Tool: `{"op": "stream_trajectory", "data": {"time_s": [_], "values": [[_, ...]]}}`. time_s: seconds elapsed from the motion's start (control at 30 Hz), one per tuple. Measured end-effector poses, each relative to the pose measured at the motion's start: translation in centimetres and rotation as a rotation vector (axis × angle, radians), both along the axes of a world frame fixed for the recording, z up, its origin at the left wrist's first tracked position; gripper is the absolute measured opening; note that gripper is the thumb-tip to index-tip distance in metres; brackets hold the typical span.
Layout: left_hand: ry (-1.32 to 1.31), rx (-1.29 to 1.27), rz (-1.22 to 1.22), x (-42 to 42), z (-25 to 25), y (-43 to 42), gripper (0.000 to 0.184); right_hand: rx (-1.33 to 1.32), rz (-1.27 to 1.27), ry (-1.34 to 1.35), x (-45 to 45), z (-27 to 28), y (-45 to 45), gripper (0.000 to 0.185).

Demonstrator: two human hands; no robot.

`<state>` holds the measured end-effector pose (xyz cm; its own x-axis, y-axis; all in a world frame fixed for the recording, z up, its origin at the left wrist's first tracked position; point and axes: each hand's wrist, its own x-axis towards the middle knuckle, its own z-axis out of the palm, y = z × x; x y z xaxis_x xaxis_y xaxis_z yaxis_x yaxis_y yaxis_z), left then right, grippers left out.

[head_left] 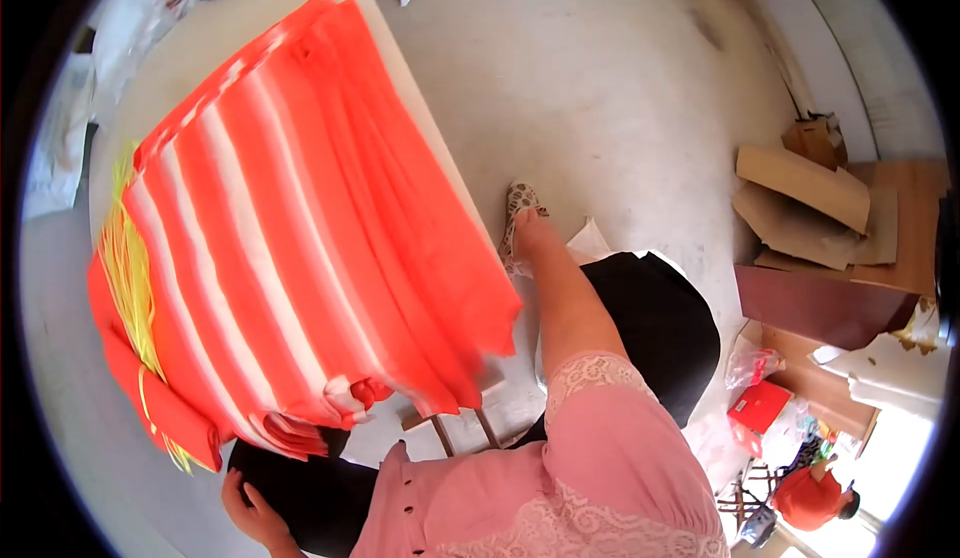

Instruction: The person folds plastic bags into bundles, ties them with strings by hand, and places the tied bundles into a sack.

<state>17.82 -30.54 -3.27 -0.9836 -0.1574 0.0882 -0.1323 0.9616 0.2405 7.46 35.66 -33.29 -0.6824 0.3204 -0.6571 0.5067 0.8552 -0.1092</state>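
Pink clothing (480, 498) is nearest. Left hand (250, 514), fingers loosely spread, rests on black fabric (315, 498); right hand (529, 222) reaches beside a patterned sandal (512, 248), grip unclear. Striped cloth (300, 188) lies untouched on the surface (200, 48), apparently between steps; lifting it calls for freeing both hands.

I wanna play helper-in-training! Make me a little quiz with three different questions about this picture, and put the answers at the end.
1. Pick one. Which colors are on the big striped cloth?
A) blue and green
B) orange-red and white
C) brown and black

2. True or false? The yellow strands lie on the side of the cloth farther from the open cardboard.

3. Fill in the blank. The pink clothes of the person wearing the camera are trimmed with ____.

Key: 1. B; 2. true; 3. lace.
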Motion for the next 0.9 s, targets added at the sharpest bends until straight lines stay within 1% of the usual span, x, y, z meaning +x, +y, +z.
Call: {"op": "stream_trajectory", "data": {"time_s": [0.07, 0.17, 0.27, 0.37, 0.47, 0.57, 0.63, 0.67, 0.73, 0.87, 0.9], "values": [[-0.064, -0.03, -0.011, -0.2, 0.8, 0.5, 0.03, -0.001, -0.119, 0.005, -0.2, 1.8, -0.8, 0.068], [-0.04, -0.033, -0.028, -0.1, 0.4, 0.1, 0.029, 0.01, -0.091, 0.036, -0.7, -2.1, 0.6, 0.052], [-0.041, -0.036, -0.015, -0.3, 0.6, 0.7, 0.03, -0.009, -0.042, 0.021, -1.2, 2.0, 0.4, 0.045], [-0.05, -0.044, -0.015, -0.5, 0.6, 1.0, 0.03, 0.044, -0.141, 0.147, -0.2, -2.2, 0.4, 0.05], [-0.071, -0.07, -0.007, -0.9, 1.2, 2.1, 0.03, 0.053, -0.131, 0.183, -0.2, -1.1, -0.1, 0.056], [-0.068, -0.097, -0.039, -1.2, 1.1, 2.3, 0.031, -0.008, -0.141, 0.068, -1.7, 2.2, 0.6, 0.052], [-0.075, -0.106, -0.045, -1.6, 1.5, 3.1, 0.032, -0.012, -0.093, 0.024, -1.9, 3.4, 0.8, 0.051], [-0.042, -0.084, -0.079, -1.8, 1.8, 3.7, 0.039, -0.013, -0.069, 0.002, -1.9, 3.6, 0.9, 0.05], [0.025, -0.04, -0.144, -2.6, 2.6, 5.6, 0.056, 0.014, -0.15, 0.05, -1.8, 2.1, 0.8, 0.05], [0.02, -0.067, -0.15, -2.5, 2.8, 5.6, 0.053, 0.126, -0.228, 0.197, -1.1, -0.6, 0.0, 0.048], [0.023, -0.069, -0.153, -2.5, 2.8, 5.6, 0.052, 0.123, -0.226, 0.217, -1.0, -0.6, -0.1, 0.044]]}}
